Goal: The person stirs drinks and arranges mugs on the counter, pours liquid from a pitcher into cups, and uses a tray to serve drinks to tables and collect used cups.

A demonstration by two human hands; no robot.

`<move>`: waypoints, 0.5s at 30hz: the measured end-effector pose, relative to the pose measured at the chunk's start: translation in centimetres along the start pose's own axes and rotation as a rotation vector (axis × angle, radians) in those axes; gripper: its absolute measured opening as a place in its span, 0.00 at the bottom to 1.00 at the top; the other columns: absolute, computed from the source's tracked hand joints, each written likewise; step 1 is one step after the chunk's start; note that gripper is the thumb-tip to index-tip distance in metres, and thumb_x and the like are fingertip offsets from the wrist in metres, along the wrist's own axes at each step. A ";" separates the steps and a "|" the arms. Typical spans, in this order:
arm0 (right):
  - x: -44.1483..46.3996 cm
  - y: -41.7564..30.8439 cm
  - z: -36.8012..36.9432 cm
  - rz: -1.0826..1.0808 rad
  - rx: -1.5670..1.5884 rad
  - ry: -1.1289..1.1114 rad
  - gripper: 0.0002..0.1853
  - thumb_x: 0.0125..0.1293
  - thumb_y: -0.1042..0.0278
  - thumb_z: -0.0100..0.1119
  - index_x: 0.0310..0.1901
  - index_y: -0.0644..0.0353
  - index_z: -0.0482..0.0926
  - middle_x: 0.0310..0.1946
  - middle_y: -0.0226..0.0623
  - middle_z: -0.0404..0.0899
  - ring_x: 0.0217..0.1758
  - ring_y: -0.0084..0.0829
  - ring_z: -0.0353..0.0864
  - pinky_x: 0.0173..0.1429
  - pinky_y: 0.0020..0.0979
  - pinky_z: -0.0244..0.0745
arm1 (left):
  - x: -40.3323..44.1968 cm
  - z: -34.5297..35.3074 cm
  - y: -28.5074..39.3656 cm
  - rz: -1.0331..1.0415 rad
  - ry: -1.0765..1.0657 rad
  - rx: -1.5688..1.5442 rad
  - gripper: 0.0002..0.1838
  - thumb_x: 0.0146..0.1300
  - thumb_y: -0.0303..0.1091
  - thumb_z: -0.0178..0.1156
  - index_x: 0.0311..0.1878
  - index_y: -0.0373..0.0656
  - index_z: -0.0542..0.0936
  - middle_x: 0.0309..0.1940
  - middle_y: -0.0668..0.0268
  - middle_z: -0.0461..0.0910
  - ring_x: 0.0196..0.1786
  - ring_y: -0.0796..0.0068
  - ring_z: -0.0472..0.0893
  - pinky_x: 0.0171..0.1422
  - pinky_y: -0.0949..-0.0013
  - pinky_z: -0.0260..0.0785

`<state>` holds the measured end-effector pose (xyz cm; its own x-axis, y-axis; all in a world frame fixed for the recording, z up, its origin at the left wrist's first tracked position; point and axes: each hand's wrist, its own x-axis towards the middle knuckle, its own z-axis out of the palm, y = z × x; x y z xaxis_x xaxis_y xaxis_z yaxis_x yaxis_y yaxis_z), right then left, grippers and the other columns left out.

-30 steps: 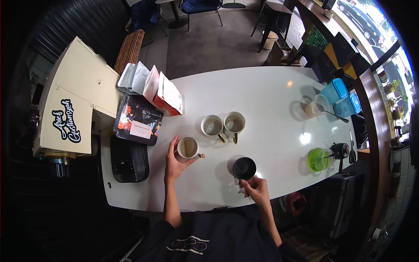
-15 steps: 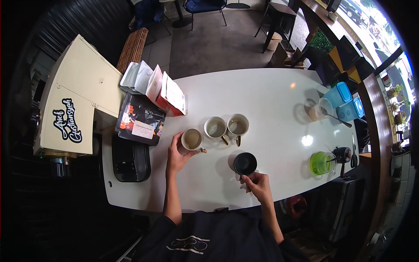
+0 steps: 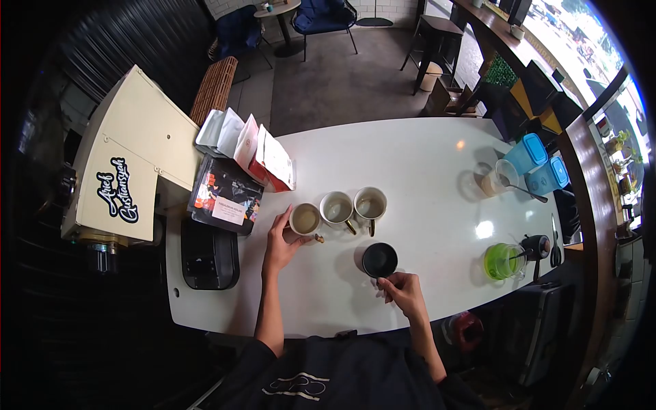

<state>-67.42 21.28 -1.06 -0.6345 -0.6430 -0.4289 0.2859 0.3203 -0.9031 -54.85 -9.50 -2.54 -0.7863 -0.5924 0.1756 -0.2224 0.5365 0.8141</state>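
In the head view, the middle mug [image 3: 337, 207] stands on the bench [image 3: 424, 164], its handle towards the person. The held mug [image 3: 305, 219] is just left of the middle mug and the right mug [image 3: 370, 203] just right of it; the row perhaps leaves all three handles within easy reach. The black cup [image 3: 380, 260] is nearer the person than the middle mug and to its right; whether it rests on the bench is unclear. The left hand [image 3: 280, 244], forearm nearly straight, has its fingers half curled round the held mug's outer side, likely steadying it. The right hand [image 3: 403, 294], forearm slanting, pinches the black cup's near side, apparently at a handle, which leaves its mouth uncovered.
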 end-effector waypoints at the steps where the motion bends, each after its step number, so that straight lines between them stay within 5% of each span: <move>1: 0.0 0.0 0.0 0.002 0.009 0.001 0.16 0.67 0.63 0.66 0.30 0.69 0.82 0.21 0.36 0.81 0.18 0.19 0.76 0.22 0.22 0.71 | -0.1 0.2 -0.2 0.032 0.012 0.032 0.46 0.49 0.31 0.77 0.71 0.35 0.64 0.56 0.52 0.75 0.57 0.56 0.79 0.61 0.59 0.73; 8: 0.3 0.8 0.1 0.005 0.072 0.011 0.15 0.67 0.63 0.65 0.31 0.70 0.82 0.21 0.36 0.81 0.19 0.19 0.76 0.23 0.22 0.71 | -0.7 0.6 0.7 -0.019 0.031 -0.105 0.47 0.51 0.27 0.75 0.73 0.37 0.60 0.60 0.51 0.74 0.60 0.55 0.77 0.62 0.57 0.72; 15: 0.4 0.9 0.0 0.004 0.077 0.010 0.16 0.67 0.62 0.65 0.30 0.69 0.82 0.20 0.34 0.80 0.18 0.19 0.75 0.23 0.22 0.70 | -4.3 2.3 4.0 0.004 0.412 -0.176 0.30 0.60 0.28 0.67 0.65 0.35 0.70 0.54 0.54 0.78 0.57 0.64 0.78 0.59 0.64 0.71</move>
<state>-67.45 21.31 -2.02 -0.6404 -0.6348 -0.4324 0.3423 0.2681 -0.9005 -53.69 -3.44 -1.30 -0.4835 -0.7998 0.3559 -0.0902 0.4498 0.8885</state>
